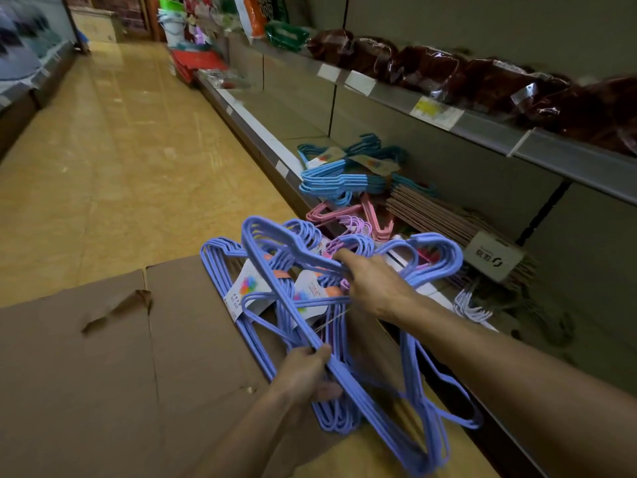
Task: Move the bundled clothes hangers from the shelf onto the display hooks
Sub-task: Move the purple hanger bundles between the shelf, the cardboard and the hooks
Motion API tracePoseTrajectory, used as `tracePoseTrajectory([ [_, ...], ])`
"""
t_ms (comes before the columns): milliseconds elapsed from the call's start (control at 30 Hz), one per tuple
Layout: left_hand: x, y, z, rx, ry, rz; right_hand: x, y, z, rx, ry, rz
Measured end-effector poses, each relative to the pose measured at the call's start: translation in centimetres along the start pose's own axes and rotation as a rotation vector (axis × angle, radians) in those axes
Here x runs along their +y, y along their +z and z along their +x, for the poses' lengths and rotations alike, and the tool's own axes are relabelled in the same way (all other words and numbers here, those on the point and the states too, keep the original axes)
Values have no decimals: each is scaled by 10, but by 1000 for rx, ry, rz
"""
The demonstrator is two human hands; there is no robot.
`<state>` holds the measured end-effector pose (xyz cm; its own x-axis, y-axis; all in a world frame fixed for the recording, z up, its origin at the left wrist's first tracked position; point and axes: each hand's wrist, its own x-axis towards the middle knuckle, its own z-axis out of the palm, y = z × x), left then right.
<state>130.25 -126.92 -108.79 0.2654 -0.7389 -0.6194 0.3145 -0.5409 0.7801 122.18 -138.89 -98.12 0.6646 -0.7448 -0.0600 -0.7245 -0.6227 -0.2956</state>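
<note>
1. Cardboard (103,357) at 8 o'clock, flattened on the floor (113,150), under the near end of the hangers.
2. Left hand (303,374) at 6 o'clock, curled round the lower bars of the purple hangers (379,408); thumb on top, fingers hidden beneath.
3. Purple hangers held between both hands, off the shelf, fanned over the cardboard and the shelf lip; several bundles, paper labels (248,284) showing near the hook ends.
4. Long axis roughly from 11 o'clock down to 5 o'clock: hook ends far, up by the right hand; wide bars near, trailing past the left hand.
5. Right hand (372,284) at centre, reaching in from 4 o'clock, fingers closed on the necks and hooks of the bunch; index finger stretched along the top wire. Exact pinch hidden by the wires.
6. Blue hangers (341,177) at 1 o'clock on the lower shelf (272,146), pink hangers (348,215) just nearer, brown hangers (434,215) stacked beside them to the right; all still to be moved.
7. Upper shelf (482,129) at 2 o'clock, dark red packets (482,77) along it.
8. No display hooks in view, so direction of the carry cannot be told.
9. Judgement: right hand nearer the hook ends, so better placed to lead them onto a peg; left hand to bear the weight and steady the bars. Risk of loose bundles sliding apart or snagging each other.
</note>
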Motion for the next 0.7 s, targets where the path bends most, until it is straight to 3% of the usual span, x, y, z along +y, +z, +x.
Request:
tracePoseTrajectory([
  [300,-11,23,10,-2,-156,-304,18,23,24,-102,-51,-215],
  [700,-25,29,23,-1,-232,-308,5,41,15,-114,79,-526],
])
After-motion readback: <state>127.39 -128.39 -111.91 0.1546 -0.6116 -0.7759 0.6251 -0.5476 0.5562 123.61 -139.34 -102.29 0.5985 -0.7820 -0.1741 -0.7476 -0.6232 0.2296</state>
